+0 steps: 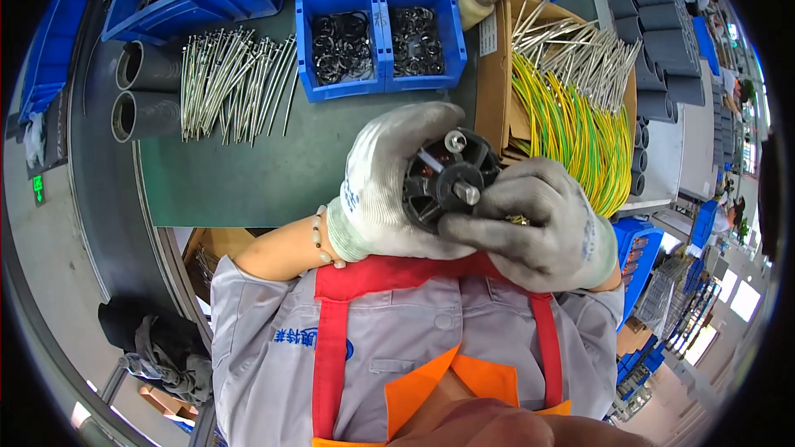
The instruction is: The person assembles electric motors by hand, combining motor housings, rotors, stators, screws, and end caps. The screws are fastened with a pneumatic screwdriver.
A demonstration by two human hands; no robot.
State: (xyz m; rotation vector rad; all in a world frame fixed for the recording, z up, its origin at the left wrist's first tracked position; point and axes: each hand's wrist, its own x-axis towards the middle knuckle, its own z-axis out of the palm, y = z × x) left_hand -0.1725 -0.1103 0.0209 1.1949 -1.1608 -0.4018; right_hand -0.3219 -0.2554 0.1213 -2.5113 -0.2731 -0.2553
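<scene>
Green matting covers the bench, and just above its near edge, close to the chest, sits a black motor part: round, ribbed, with a bright steel shaft poking from its middle. The left hand, in a pale knitted glove, is wrapped tight round its left side, fingers curled over the rim. The right hand, gloved in grimy grey, is closed against its lower right, thumb by the shaft. Beyond lie loose steel rods, two small blue bins of dark rings, grey tubes end-on, and a cardboard box of yellow-green wires.
</scene>
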